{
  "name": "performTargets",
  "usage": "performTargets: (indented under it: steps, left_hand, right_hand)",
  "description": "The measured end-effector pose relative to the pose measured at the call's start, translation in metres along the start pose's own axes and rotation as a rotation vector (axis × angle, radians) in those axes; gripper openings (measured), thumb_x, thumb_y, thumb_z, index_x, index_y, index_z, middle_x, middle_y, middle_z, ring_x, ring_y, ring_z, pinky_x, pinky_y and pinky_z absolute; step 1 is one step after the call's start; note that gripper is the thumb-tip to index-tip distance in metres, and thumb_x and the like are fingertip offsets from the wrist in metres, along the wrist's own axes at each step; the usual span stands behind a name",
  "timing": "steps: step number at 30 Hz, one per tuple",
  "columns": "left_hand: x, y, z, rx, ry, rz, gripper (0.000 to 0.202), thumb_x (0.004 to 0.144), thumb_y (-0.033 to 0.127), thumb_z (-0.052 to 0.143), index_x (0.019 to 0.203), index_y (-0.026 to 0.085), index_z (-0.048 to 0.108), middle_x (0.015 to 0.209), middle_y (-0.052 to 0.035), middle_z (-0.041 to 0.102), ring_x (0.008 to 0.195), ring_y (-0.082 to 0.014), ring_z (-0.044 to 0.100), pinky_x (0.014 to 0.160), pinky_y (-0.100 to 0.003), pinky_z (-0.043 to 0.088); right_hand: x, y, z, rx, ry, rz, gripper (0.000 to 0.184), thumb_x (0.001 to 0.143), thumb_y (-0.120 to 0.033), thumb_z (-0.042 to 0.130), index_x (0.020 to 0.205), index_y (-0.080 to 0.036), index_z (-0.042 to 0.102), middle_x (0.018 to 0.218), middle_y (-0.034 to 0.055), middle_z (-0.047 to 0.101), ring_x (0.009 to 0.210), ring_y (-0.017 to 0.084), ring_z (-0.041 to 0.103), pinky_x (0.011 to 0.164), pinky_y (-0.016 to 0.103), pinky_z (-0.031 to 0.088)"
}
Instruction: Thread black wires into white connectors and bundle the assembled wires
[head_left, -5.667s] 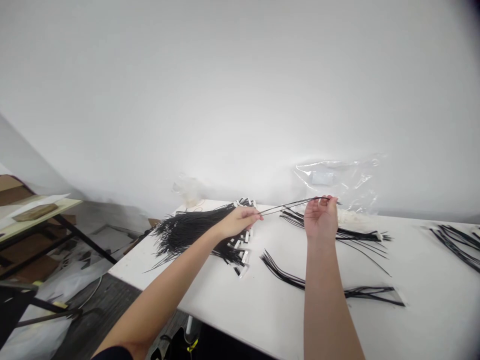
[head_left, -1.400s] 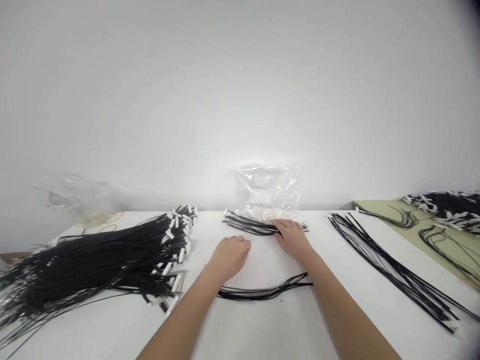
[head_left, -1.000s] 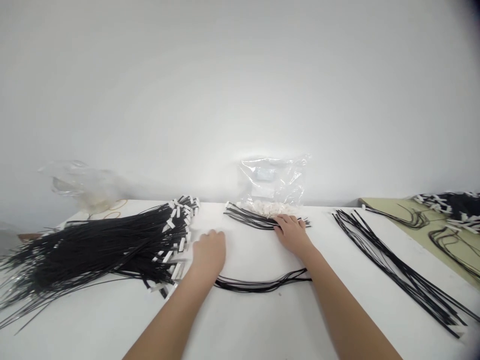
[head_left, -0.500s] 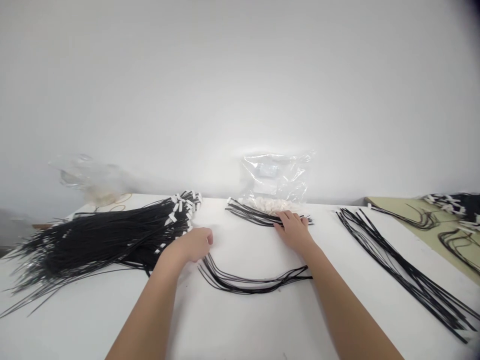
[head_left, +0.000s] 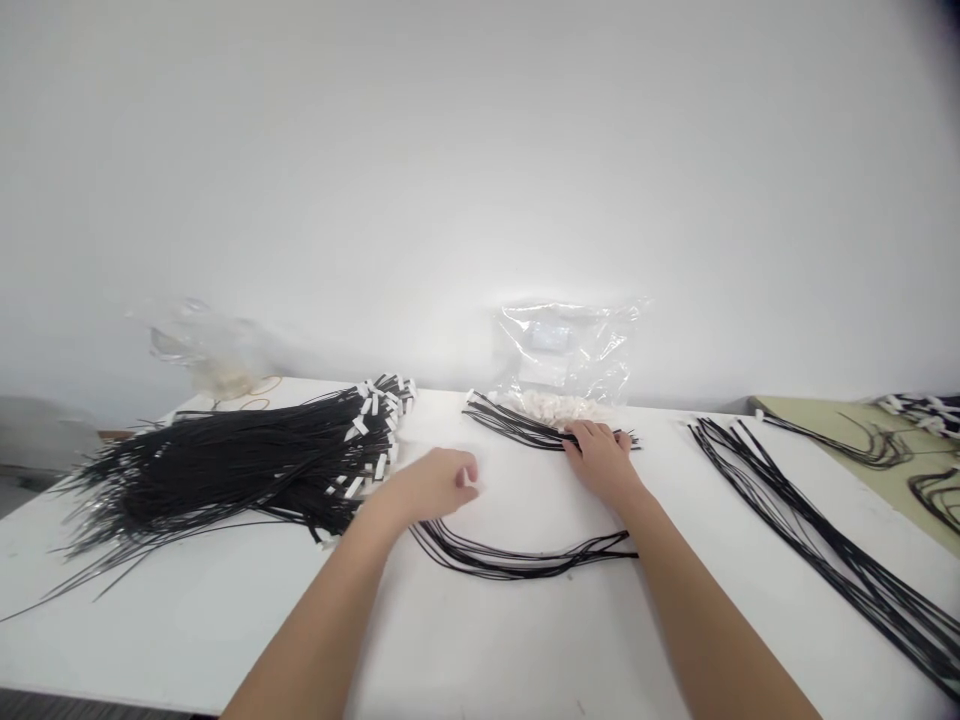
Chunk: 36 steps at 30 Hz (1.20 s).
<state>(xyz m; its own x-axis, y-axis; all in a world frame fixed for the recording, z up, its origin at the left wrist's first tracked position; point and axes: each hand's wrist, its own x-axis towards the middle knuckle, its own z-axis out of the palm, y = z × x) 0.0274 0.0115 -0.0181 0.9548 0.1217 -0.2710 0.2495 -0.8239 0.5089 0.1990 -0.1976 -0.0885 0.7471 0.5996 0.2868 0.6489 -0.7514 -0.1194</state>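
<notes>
My left hand [head_left: 439, 485] hovers over the white table, its thumb and forefinger apart and no object visible between them. Just below it lies a curved bundle of black wires [head_left: 517, 568]; my right forearm covers its right end. At the back, my right hand [head_left: 602, 460] has its fingers closed over the right part of a second bundle of black wires [head_left: 510, 425], which has white connectors at its left end. Loose ends of that bundle stick out past my fingers, and the fingertips are partly hidden.
A big pile of black wires [head_left: 247, 465] with white connectors lies at left. Behind my right hand stands a clear plastic bag [head_left: 566, 350] with small white pieces. Another wire bundle [head_left: 810, 530] runs down the right side, beside a yellowish board [head_left: 825, 432] bearing more wires. A wall closes the back.
My left hand has moved right, towards my right hand, and its thumb and forefinger have parted. My right hand stays on the back bundle. The whole view has shifted slightly.
</notes>
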Motion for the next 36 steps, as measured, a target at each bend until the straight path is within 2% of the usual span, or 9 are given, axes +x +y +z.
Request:
performTargets:
  steps: [3,5,7,10,15,20,26,30,36]
  left_hand:
    - [-0.002,0.03,0.022,0.005,-0.021,0.196,0.034,0.068,0.044,0.053,0.094,0.022,0.058,0.093,-0.0025,0.057,0.08,-0.0148,0.054,0.066,-0.023,0.041]
    - [-0.004,0.045,0.035,0.043,-0.088,0.286,0.037,0.065,0.046,0.057,0.095,0.023,0.057,0.093,-0.0026,0.056,0.081,-0.0157,0.053,0.064,-0.023,0.041]
    - [-0.006,0.053,0.045,0.106,-0.127,0.356,0.029,0.068,0.039,0.056,0.093,0.023,0.056,0.091,-0.0022,0.056,0.079,-0.0157,0.053,0.064,-0.024,0.041]
    - [-0.008,0.058,0.054,0.194,-0.122,0.409,0.015,0.075,0.022,0.042,0.086,0.021,0.054,0.087,-0.0025,0.057,0.08,-0.0159,0.053,0.066,-0.027,0.041]
    - [-0.009,0.06,0.06,0.25,-0.097,0.382,0.021,0.074,0.013,0.037,0.089,0.018,0.051,0.09,-0.0066,0.056,0.082,-0.0173,0.053,0.07,-0.029,0.044]
    - [-0.01,0.065,0.066,0.347,-0.073,0.363,0.021,0.073,0.012,0.036,0.089,0.016,0.049,0.09,-0.009,0.054,0.08,-0.0194,0.053,0.069,-0.032,0.046]
    - [-0.007,0.068,0.077,0.479,-0.031,0.296,0.022,0.073,0.008,0.037,0.091,0.015,0.048,0.092,-0.01,0.052,0.083,-0.0213,0.052,0.066,-0.033,0.047]
    - [-0.005,0.066,0.079,0.508,0.008,0.329,0.023,0.074,0.008,0.036,0.091,0.015,0.048,0.088,-0.009,0.053,0.079,-0.0205,0.053,0.064,-0.032,0.047]
    - [-0.002,0.07,0.081,0.55,-0.001,0.278,0.027,0.069,0.005,0.044,0.093,0.016,0.048,0.09,-0.0092,0.054,0.081,-0.022,0.054,0.06,-0.031,0.048]
  right_hand:
    - [0.0,-0.001,-0.002,0.021,0.011,0.001,0.022,0.085,-0.028,0.036,0.1,-0.025,0.052,0.11,0.005,0.055,0.103,0.022,0.043,0.087,0.044,0.023]
    - [0.001,0.0,-0.003,0.04,0.027,-0.009,0.02,0.085,-0.027,0.038,0.098,-0.025,0.053,0.11,0.0044,0.056,0.104,0.022,0.043,0.088,0.046,0.022]
    - [0.001,0.0,-0.003,0.056,0.041,-0.016,0.019,0.084,-0.026,0.039,0.098,-0.025,0.053,0.108,0.0041,0.057,0.104,0.022,0.044,0.089,0.047,0.019]
    - [0.001,0.0,-0.003,0.052,0.043,-0.01,0.018,0.084,-0.025,0.039,0.095,-0.024,0.054,0.101,0.004,0.06,0.098,0.021,0.048,0.09,0.047,0.016]
    - [0.001,-0.001,-0.002,0.021,0.065,0.015,0.021,0.085,-0.024,0.038,0.099,-0.024,0.054,0.099,0.0042,0.059,0.094,0.02,0.05,0.088,0.045,0.018]
    - [0.002,0.001,0.0,0.035,0.074,-0.014,0.024,0.086,-0.023,0.037,0.098,-0.026,0.057,0.098,0.0041,0.059,0.091,0.02,0.049,0.088,0.043,0.018]
    - [0.003,0.0,-0.001,0.025,0.064,-0.044,0.026,0.087,-0.02,0.035,0.098,-0.027,0.059,0.097,0.0046,0.059,0.09,0.019,0.048,0.087,0.041,0.019]
    - [0.001,-0.002,-0.004,0.028,0.033,-0.038,0.026,0.088,-0.022,0.035,0.092,-0.027,0.061,0.098,0.0039,0.058,0.09,0.019,0.047,0.086,0.041,0.02]
    - [0.002,-0.002,-0.007,0.079,0.079,-0.014,0.023,0.088,-0.022,0.035,0.09,-0.024,0.058,0.095,0.0044,0.06,0.092,0.019,0.048,0.09,0.044,0.016]
